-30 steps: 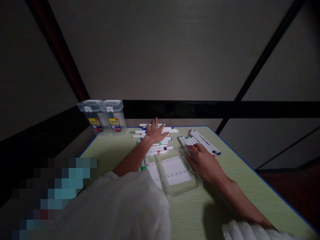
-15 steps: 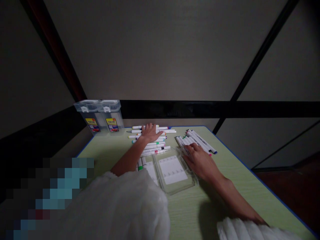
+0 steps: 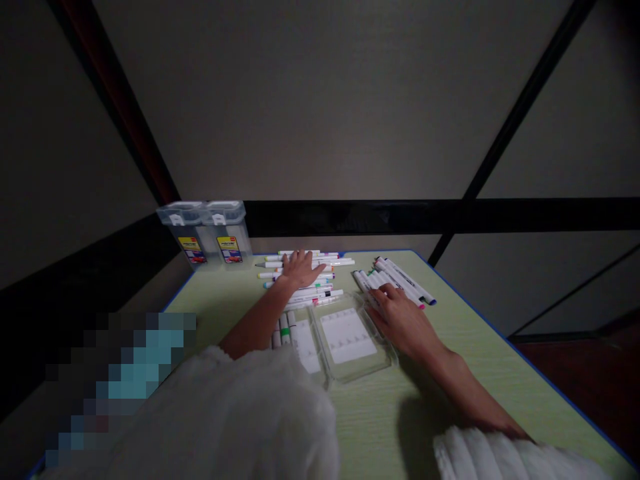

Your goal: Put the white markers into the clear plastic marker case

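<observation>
My left hand (image 3: 301,269) lies flat with its fingers spread over a row of white markers (image 3: 320,294) with coloured ends, placed crosswise on the table. My right hand (image 3: 403,322) rests at the near end of a second group of white markers (image 3: 400,277), which lie at a slant. Its fingers are apart and touch the markers; no marker is visibly lifted. Between my hands lies an opened clear plastic case (image 3: 385,363) with white paper inserts (image 3: 349,335). In its left half are several markers (image 3: 285,328), partly hidden by my left forearm.
Two clear lidded boxes (image 3: 225,233) with yellow and blue labels stand at the table's back left corner. The pale green table (image 3: 380,427) has a blue edge. A panelled wall (image 3: 320,100) rises behind it. White fluffy sleeves (image 3: 260,400) cover part of the lower view.
The view has shifted slightly. My left hand has moved little over the marker row, and the markers beneath it are a bit rearranged. My right hand stays by its marker group.
</observation>
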`<state>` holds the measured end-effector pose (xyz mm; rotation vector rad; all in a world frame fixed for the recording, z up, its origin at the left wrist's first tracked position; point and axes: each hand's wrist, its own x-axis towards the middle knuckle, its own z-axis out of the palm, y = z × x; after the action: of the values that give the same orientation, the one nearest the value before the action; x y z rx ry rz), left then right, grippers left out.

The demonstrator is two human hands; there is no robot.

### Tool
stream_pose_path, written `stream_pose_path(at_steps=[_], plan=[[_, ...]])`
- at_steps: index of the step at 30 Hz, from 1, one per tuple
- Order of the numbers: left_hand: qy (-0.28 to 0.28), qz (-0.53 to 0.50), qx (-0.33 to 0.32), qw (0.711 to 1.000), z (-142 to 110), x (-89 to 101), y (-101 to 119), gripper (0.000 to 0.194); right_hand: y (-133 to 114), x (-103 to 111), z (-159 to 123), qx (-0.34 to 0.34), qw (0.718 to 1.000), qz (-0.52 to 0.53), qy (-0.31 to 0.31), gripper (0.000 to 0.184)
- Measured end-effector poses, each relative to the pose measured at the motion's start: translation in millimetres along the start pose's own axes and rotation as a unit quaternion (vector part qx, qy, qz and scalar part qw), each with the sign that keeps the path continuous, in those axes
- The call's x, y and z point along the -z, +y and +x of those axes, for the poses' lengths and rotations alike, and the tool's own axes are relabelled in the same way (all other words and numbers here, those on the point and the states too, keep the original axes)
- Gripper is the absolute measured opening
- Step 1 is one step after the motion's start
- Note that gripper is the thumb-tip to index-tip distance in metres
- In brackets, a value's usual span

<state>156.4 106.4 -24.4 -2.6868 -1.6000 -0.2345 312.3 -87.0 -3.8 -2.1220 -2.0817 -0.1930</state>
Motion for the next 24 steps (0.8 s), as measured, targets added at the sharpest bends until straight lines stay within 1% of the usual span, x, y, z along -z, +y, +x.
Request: stream_pose_path(at_steps=[3, 6, 10, 13, 15, 16, 17, 18, 19, 20, 22, 24], plan=[[-0.009, -0.019, -0.002, 1.000, -7, 2.7, 0, 0.070, -1, 0, 0, 0.003, 1.000, 0.002, 0.001, 0.031], [-0.001, -0.041, 0.003, 0.999, -15, 12.0, -4, 0.070, -2, 0, -1, 0.009, 1.000, 0.005, 0.002, 0.029], [0.047, -0.071, 0.010, 0.996, -34, 31.6, -13, 0.061, -4, 1, -1, 0.021, 1.000, 0.015, 0.006, 0.029], [0.090, -0.091, -0.001, 0.992, -56, 43.3, -20, 0.048, -6, 1, -2, 0.042, 0.999, 0.027, 0.004, 0.031], [0.113, -0.105, -0.008, 0.988, -73, 46.8, -25, 0.040, -8, 0, -2, 0.063, 0.997, 0.033, -0.002, 0.032], [0.127, -0.116, -0.019, 0.985, -82, 47.3, -28, 0.036, -8, -1, -2, 0.073, 0.997, 0.035, -0.007, 0.033], [0.159, -0.151, -0.052, 0.974, -90, 47.2, -32, 0.031, -9, -1, -2, 0.083, 0.996, 0.035, -0.011, 0.033], [0.177, -0.176, -0.090, 0.964, -98, 46.8, -35, 0.026, -10, -1, -2, 0.090, 0.995, 0.035, -0.015, 0.033], [0.183, -0.192, -0.111, 0.958, -105, 46.1, -39, 0.022, -10, -1, -3, 0.095, 0.995, 0.035, -0.019, 0.033], [0.181, -0.201, -0.113, 0.956, -111, 45.5, -44, 0.018, -10, -1, -3, 0.098, 0.994, 0.034, -0.021, 0.033], [0.177, -0.220, -0.080, 0.956, -121, 44.5, -52, 0.015, -10, 0, -3, 0.099, 0.994, 0.031, -0.027, 0.031], [0.141, -0.232, -0.074, 0.959, -129, 44.1, -57, 0.014, -10, 1, -3, 0.099, 0.994, 0.030, -0.035, 0.027]])
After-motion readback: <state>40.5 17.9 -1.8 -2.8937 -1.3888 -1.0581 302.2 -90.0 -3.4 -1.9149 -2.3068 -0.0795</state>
